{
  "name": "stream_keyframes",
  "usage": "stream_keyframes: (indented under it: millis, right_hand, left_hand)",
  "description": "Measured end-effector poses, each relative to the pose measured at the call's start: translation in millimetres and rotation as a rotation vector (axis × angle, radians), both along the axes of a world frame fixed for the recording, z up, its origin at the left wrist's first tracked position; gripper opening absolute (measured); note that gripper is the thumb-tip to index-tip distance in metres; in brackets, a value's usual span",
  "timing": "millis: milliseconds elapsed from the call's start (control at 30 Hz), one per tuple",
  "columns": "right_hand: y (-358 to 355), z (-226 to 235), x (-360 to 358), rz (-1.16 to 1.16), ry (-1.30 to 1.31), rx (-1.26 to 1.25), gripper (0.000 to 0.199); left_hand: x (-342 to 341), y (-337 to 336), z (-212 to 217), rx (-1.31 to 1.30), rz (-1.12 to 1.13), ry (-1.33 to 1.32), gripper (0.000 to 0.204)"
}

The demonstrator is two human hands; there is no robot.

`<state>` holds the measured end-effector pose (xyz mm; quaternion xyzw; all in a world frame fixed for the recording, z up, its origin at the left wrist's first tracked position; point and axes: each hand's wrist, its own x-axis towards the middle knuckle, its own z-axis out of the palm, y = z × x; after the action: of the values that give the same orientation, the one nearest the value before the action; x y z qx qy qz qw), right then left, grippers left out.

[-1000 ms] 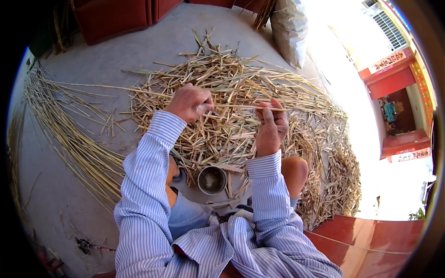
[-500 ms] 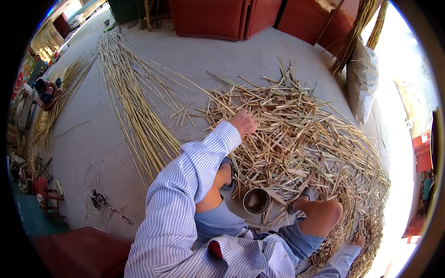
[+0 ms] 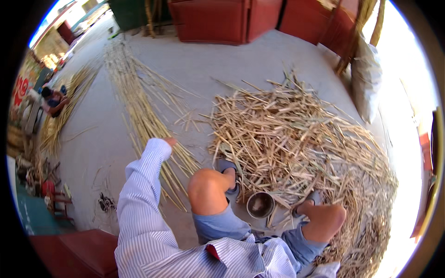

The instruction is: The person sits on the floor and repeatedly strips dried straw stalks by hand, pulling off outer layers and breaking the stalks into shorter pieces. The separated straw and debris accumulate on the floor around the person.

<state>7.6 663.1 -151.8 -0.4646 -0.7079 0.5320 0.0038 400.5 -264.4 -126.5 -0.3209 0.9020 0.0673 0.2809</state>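
My left hand [image 3: 170,141] is over the long pale stalks [image 3: 146,109] spread on the floor to my left. The striped sleeve hides most of its fingers, so I cannot make out whether it touches or grips a stalk. Of my right arm only the striped cuff [image 3: 326,270] shows at the lower edge; the hand itself is out of sight. In front of me lies a wide heap of short, dry stalk pieces and leaf husks [image 3: 278,125]. Between my feet stands a round metal bowl [image 3: 260,205], with its dull inside facing up.
Another person [image 3: 54,102] sits at far left beside a second stalk bundle [image 3: 69,104]. Red furniture [image 3: 208,21] lines the back. A pale sack [image 3: 366,83] leans by upright poles at right. A red seat [image 3: 79,252] is near at left, with a dark tangled object [image 3: 106,202] beyond.
My left hand has moved left from the heap to the long stalks. My right hand, earlier at the husks at lower right, has gone out of view. The bowl stays between my feet.
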Motion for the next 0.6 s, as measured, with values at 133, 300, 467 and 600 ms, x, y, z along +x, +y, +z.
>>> stream_keyframes:
  millis: [133,300,467,600]
  right_hand:
    - [-48.4,-25.1,-63.6,0.102,-0.079,0.115,0.020]
    - [-93.9,-15.5,-149.8,0.216,-0.140,0.340,0.022]
    - [-239.4,-10.3,-211.1,0.989,0.038,0.730,0.040]
    - [-405.8,-16.0,-201.6,1.766,-0.003,0.951,0.039]
  left_hand:
    - [10.8,41.0,-20.6,0.234,0.077,0.414,0.038]
    - [-128.4,151.5,116.3,0.064,-0.144,0.941,0.033]
    - [-243.2,268.7,157.7,0.098,-0.542,1.037,0.031]
    - [-268.4,302.8,120.5,0.233,-0.678,0.779,0.033]
